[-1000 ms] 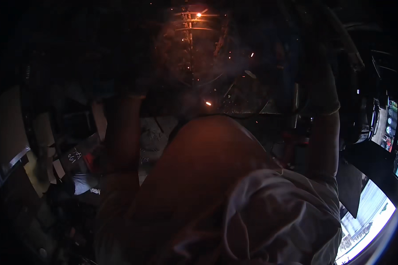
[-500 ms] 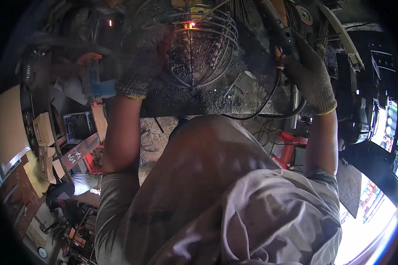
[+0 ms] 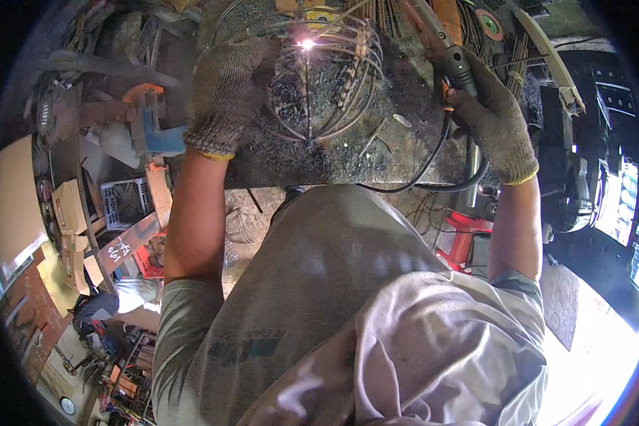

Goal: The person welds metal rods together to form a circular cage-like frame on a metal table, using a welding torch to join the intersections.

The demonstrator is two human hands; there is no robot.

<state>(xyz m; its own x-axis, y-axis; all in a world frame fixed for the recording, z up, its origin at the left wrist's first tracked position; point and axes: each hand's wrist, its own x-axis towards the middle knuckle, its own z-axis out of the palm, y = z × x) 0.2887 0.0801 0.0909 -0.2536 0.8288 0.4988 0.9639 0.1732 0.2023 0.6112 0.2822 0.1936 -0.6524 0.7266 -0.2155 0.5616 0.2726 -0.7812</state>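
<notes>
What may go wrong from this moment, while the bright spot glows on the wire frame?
The left hand is close to the bright spot on the wire frame, so heat could perhaps reach the fingers through the knit glove. Both forearms are bare above the gloves, so hot bits might burn the skin. The black cable loops near the bench's front edge; if it snags, it might disturb the dark-handled tool in the right hand.

The knit gloves [image 3: 224,99] are grey-brown with yellow cuffs [image 3: 219,155], the tool handle [image 3: 458,69] dark grey, the shirt [image 3: 319,270] grey
</notes>
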